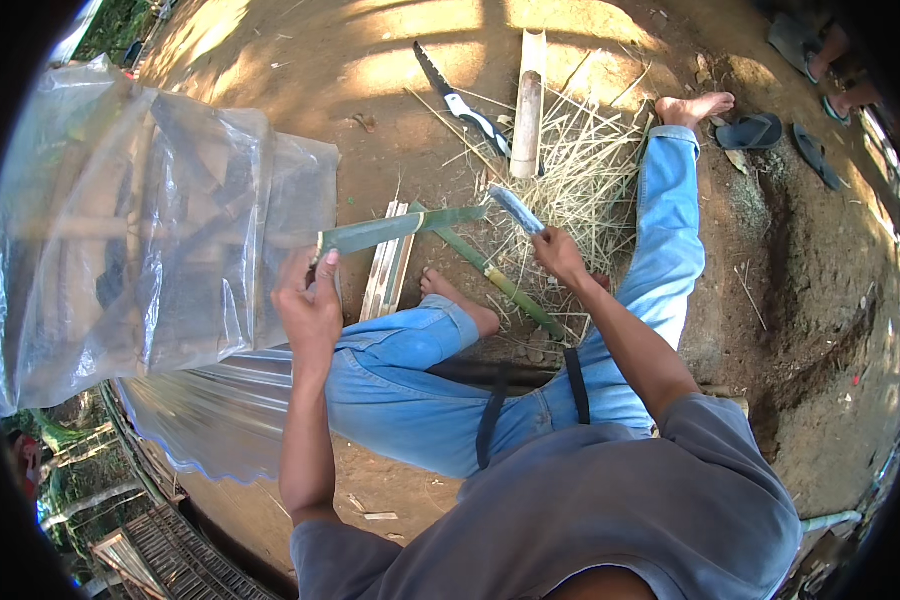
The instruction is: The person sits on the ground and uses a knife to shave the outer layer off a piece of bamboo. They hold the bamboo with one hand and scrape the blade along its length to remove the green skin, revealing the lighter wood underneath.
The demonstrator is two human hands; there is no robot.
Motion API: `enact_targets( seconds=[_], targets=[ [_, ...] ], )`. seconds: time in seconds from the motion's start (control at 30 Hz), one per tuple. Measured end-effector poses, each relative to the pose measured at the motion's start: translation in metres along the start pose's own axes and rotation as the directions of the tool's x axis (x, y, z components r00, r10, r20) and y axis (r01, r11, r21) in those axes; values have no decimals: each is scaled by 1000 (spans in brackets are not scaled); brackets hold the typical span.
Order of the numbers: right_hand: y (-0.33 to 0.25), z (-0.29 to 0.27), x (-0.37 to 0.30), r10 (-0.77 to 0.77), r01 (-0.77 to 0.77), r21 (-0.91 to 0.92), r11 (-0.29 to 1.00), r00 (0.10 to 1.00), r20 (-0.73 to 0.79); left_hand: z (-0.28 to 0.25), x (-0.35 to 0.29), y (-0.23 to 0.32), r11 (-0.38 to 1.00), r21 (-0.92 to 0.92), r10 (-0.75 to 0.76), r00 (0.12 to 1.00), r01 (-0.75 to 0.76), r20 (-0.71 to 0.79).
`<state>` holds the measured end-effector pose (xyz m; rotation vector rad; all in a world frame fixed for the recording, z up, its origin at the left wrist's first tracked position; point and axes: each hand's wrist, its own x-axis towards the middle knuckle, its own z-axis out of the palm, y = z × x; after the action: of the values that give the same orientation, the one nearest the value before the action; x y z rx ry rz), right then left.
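Note:
My left hand (308,300) is closed around one end of a split green bamboo piece (390,231), which points to the right and tilts slightly up. In my right hand (560,255) is a knife (515,210), its handle hidden by my fingers. The blade slants up and left, its tip close to the far end of the bamboo; whether they touch, I cannot tell. Below them a narrow green bamboo length (515,292) lies slanting between my legs. Pale split bamboo strips (382,272) lie beside my left foot.
A heap of thin bamboo shavings (595,165) covers the ground ahead. By it lie a folding saw (470,112) and a halved bamboo trough (528,115). Clear plastic sheeting (170,230) drapes a frame at left. Dark sandals (750,132) and another person's feet (838,65) are at right.

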<state>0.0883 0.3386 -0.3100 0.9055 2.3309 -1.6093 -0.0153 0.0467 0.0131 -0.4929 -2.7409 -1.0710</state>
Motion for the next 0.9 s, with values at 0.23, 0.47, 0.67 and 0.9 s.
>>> enact_targets(
  seconds=[0.23, 0.47, 0.67, 0.9],
  targets=[
    [53, -6, -31, 94, -51, -581, 812, 995, 45, -6, 33, -23, 991, 6, -136, 989, 136, 57],
    [51, -7, -3, 178, -28, -632, 775, 968, 176, 0, 64, -21, 994, 14, -109, 989, 108, 104],
    [10, -23, -39, 118, -110, -48, 993, 959, 258, -12, 63, -13, 998, 70, -20, 971, 3, 240],
    [-91, -17, -128, -96, 80, 99, 992, 981, 167, -4, 46, -10, 995, 7, 96, 971, -100, 220]
  ],
)
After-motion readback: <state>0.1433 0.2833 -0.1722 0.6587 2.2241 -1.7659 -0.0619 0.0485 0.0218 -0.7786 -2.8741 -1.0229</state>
